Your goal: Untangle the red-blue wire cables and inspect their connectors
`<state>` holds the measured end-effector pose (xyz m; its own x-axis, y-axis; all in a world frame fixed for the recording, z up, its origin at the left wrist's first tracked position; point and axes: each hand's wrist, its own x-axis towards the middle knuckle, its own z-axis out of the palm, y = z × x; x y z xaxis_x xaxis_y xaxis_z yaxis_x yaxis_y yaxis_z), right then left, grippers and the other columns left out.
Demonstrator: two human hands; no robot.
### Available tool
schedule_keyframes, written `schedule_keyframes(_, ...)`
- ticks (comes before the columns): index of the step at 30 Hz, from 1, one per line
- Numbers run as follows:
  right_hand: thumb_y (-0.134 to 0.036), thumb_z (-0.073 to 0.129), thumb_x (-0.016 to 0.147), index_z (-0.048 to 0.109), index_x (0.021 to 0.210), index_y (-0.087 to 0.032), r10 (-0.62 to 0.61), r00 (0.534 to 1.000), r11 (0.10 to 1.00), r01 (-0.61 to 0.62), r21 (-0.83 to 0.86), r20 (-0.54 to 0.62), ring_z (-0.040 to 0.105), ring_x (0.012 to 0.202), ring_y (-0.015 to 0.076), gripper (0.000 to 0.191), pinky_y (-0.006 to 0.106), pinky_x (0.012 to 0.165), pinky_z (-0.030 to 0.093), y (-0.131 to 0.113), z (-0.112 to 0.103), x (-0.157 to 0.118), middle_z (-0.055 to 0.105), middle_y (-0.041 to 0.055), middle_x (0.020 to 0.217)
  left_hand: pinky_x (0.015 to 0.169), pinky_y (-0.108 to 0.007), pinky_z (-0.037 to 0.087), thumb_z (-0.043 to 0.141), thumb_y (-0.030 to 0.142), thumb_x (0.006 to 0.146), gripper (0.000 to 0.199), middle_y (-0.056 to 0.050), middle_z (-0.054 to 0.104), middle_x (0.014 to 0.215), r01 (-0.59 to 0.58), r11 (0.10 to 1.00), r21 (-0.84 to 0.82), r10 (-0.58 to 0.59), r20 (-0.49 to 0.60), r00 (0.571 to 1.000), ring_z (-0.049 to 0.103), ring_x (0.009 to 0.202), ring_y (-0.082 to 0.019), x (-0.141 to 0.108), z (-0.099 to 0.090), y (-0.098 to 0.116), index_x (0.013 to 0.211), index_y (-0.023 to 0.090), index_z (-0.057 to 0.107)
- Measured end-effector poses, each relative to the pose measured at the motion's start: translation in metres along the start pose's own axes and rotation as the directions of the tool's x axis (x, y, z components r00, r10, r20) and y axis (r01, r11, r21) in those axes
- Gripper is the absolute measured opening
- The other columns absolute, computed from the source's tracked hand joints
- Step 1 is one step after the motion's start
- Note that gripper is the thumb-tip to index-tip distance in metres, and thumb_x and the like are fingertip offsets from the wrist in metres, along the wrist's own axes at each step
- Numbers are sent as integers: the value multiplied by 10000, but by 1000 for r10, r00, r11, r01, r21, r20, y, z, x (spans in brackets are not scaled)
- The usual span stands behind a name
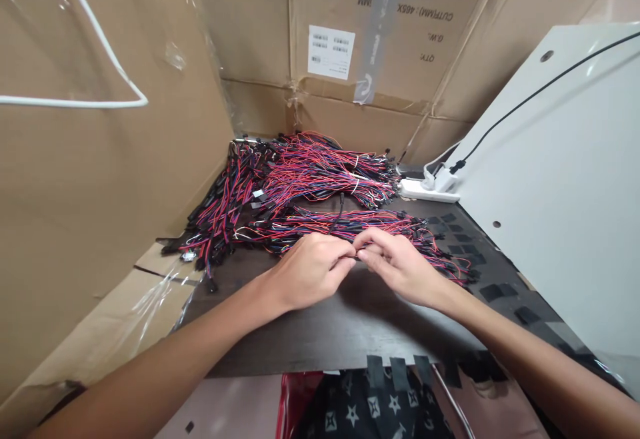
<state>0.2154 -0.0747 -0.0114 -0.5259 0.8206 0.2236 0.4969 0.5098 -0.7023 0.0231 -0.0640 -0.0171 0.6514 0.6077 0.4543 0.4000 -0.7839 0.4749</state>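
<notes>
My left hand [316, 267] and my right hand [396, 262] meet over the dark table, thumbs and forefingers pinched close together. Between the fingertips is a small dark piece, mostly hidden, too small to make out. A thin black cable with a plug end [342, 200] rises behind my left hand; whether it joins what I hold cannot be seen. Just behind both hands lies a long bundle of red, blue and black wires [370, 218]. A larger pile of tied wire bundles [315, 166] is farther back, and more wires with black sleeves [225, 206] lie at the left.
A white power strip [429, 191] with plugs sits at the back right, by a white panel [560, 179]. Cardboard [125, 159] stands at the left and back. Black tape pieces [500, 291] stick to the table's right side and front edge. Patterned dark cloth [373, 409] is below.
</notes>
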Motion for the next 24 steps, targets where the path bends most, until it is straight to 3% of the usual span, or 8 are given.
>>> schedule_keyframes(4, -228, 406, 944, 549, 938, -161, -159, 987, 963, 153, -222, -9, 480, 536, 103, 158, 226, 525, 332, 3, 2, -5, 597, 7, 688, 514, -222, 284, 537, 96, 791, 169, 43, 499, 529, 179, 979, -94, -174, 59, 983, 399, 490, -72, 3, -4, 4, 642, 127, 609)
schedule_keyframes(8, -186, 373, 961, 571, 919, -147, -323, 943, 848, 327, -418, 82, 535, 583, 124, 206, 253, 543, 329, 7, 2, -8, 641, 47, 731, 512, -204, 289, 525, 121, 766, 179, 54, 456, 511, 340, 911, -235, -302, 182, 936, 376, 500, -67, 6, -7, 5, 595, 132, 576)
schedule_keyframes(12, -116, 354, 930, 573, 830, -140, -441, 875, 664, 467, -585, 197, 420, 493, 119, 242, 288, 474, 217, 5, -1, -9, 562, 20, 611, 502, -193, 313, 508, 143, 752, 186, 41, 475, 514, 419, 825, -379, -353, 234, 906, 398, 506, -75, 8, -10, 5, 576, 133, 568)
schedule_keyframes(14, -104, 347, 916, 556, 774, -149, -448, 870, 630, 472, -617, 208, 366, 470, 117, 257, 298, 465, 181, 1, -1, -9, 527, 11, 583, 491, -192, 311, 514, 165, 759, 190, 39, 476, 510, 425, 815, -394, -358, 235, 904, 393, 498, -77, 9, -10, 5, 582, 134, 576)
schedule_keyframes(17, -121, 342, 925, 559, 742, -146, -397, 899, 652, 420, -631, 188, 370, 464, 116, 285, 300, 466, 185, -4, 0, -7, 540, 18, 585, 493, -196, 326, 527, 185, 777, 194, 37, 493, 507, 405, 835, -373, -336, 237, 912, 404, 489, -79, 9, -10, 4, 607, 131, 605)
schedule_keyframes(19, -161, 351, 950, 598, 787, -134, -320, 932, 702, 352, -619, 168, 461, 514, 123, 298, 285, 486, 246, -4, -2, -8, 598, 39, 641, 538, -207, 368, 528, 171, 788, 180, 21, 570, 554, 353, 885, -305, -301, 206, 931, 472, 522, -91, 8, -12, 1, 667, 131, 655)
schedule_keyframes(24, -230, 402, 970, 655, 932, -144, -158, 980, 854, 195, -483, 117, 635, 760, 174, 271, 281, 675, 430, 7, -31, -21, 704, 80, 866, 715, -257, 440, 535, 194, 834, 187, -19, 719, 806, 294, 951, -91, -284, 108, 953, 628, 726, -142, 6, -24, -10, 834, 167, 719)
